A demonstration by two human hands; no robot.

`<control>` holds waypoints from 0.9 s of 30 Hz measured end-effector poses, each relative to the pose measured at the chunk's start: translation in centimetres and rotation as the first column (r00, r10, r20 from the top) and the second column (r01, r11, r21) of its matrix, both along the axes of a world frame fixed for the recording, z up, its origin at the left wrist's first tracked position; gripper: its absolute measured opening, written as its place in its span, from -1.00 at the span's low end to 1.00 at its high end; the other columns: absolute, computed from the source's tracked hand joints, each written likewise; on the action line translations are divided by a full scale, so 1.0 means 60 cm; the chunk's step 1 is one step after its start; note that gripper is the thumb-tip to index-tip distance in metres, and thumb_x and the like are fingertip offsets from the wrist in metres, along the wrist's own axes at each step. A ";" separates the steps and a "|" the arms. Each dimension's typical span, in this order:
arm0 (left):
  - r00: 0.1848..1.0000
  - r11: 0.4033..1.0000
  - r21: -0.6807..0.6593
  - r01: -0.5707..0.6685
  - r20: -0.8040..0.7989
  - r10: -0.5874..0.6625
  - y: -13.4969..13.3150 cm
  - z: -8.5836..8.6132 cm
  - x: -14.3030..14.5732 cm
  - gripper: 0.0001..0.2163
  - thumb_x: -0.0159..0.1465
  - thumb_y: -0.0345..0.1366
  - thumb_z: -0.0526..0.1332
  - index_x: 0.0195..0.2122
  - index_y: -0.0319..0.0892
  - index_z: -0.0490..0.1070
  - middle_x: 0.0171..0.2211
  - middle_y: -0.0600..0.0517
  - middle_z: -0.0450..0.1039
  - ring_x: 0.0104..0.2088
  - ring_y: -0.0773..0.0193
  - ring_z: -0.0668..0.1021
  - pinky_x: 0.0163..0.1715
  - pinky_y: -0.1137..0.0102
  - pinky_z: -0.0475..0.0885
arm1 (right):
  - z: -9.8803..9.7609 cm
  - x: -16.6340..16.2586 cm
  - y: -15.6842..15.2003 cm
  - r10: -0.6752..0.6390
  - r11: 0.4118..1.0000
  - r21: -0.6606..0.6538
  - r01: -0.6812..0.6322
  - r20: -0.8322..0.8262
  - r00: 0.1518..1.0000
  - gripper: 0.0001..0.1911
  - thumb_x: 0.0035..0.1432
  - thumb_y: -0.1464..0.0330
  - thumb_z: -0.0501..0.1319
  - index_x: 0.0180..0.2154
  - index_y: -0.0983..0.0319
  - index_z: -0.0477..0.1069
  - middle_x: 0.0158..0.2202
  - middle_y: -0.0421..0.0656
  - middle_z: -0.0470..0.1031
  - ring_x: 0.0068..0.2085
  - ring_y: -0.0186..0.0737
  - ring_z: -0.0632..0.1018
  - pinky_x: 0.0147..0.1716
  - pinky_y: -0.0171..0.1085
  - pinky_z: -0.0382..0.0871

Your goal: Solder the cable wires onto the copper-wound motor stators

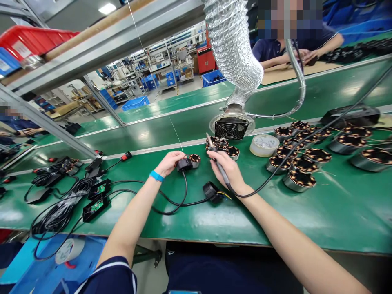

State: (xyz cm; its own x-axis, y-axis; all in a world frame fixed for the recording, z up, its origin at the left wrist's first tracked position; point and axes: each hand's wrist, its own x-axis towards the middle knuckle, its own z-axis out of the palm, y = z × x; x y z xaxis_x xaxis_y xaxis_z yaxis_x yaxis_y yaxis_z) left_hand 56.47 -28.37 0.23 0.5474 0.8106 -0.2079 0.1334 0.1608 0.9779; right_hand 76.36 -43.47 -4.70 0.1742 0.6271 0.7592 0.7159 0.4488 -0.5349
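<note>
My right hand is wrapped round a soldering iron, its tip pointing up and away from me. My left hand wears a blue wristband and pinches a thin solder wire that hangs from above. Just below those fingers lies a black round housing with a black cable, against a copper-wound motor stator; whether the left fingers also touch the housing I cannot tell. Between my forearms sits a second black housing with coloured wire ends. Several more stators stand beyond the iron.
A fume extractor with a fan grille hangs from a foil duct. Right of it are a tape roll and many stators. Coiled cables and open circuit-board boxes lie left. A co-worker sits opposite.
</note>
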 end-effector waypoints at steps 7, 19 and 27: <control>0.959 0.973 0.157 -0.172 -0.201 0.202 0.080 0.051 -0.035 -0.85 0.12 -0.36 0.43 -0.46 -0.30 0.51 -0.60 0.08 0.38 -0.58 0.47 0.21 -0.53 0.47 0.03 | -0.012 0.037 -0.009 -0.185 0.973 -0.076 0.218 0.311 0.932 -0.61 0.43 0.40 0.03 0.21 0.17 0.38 0.01 0.03 0.47 -0.10 0.03 0.58 -0.11 -0.06 0.54; 0.703 0.376 0.601 0.706 -0.658 -0.270 -0.236 0.104 0.035 -0.67 0.44 -0.15 0.13 -0.39 -0.16 0.56 -0.41 -0.05 0.50 -0.41 0.25 0.47 -0.32 0.38 0.25 | 0.002 0.035 -0.034 -0.006 0.978 -0.205 0.022 0.076 0.997 -0.55 0.34 0.42 0.14 0.24 0.14 0.29 0.03 0.00 0.36 -0.15 -0.07 0.56 -0.06 -0.06 0.53; 0.362 0.051 0.398 0.916 -0.763 -0.536 -0.183 0.096 0.138 -0.86 0.20 -0.42 0.35 -0.48 -0.10 0.65 -0.50 0.01 0.58 -0.52 0.28 0.47 -0.43 0.40 0.26 | 0.001 0.054 -0.137 0.051 0.984 -0.162 -0.068 -0.106 0.993 -0.57 0.35 0.39 0.19 0.22 0.08 0.30 0.00 -0.08 0.36 -0.17 -0.21 0.58 -0.07 -0.15 0.57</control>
State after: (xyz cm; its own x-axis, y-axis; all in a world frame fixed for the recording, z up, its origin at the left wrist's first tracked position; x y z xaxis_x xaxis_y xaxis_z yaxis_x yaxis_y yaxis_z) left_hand 64.78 -39.32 5.96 0.9767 -0.0767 -0.2006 0.0249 -0.8872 0.4607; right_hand 79.59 -51.67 -4.67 0.2031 0.7540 0.6246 0.6288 0.3886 -0.6736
